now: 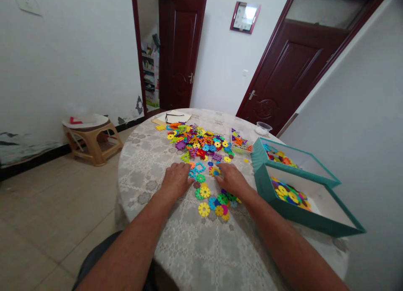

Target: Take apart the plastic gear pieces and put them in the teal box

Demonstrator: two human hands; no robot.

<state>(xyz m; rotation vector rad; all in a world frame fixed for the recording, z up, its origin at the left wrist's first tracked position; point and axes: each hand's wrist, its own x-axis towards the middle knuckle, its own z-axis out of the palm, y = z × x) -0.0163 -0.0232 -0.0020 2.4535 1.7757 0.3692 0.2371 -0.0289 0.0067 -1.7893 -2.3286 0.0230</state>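
Observation:
My left hand (178,178) rests low over the table, its fingers curled and closed at the edge of a blue notched plastic piece (192,173). An orange piece (192,165) lies by its fingertips, and a blue open diamond-shaped piece (200,167) is just to the right. Opposite, my right hand (232,178) has thumb and index finger closed at a yellow gear-shaped piece (212,171) with a blue centre. Between and below the hands lie green gear-shaped pieces (200,178) and yellow ones (204,209). The hands partly cover the pieces at their fingertips.
A heap of mixed plastic pieces (198,140) spreads beyond the hands. Two teal boxes (315,217) holding more pieces stand at the right. Glasses (175,115) lie on papers at the far edge, with a clear plastic bowl (263,126) at the far right. A stool (94,142) stands left.

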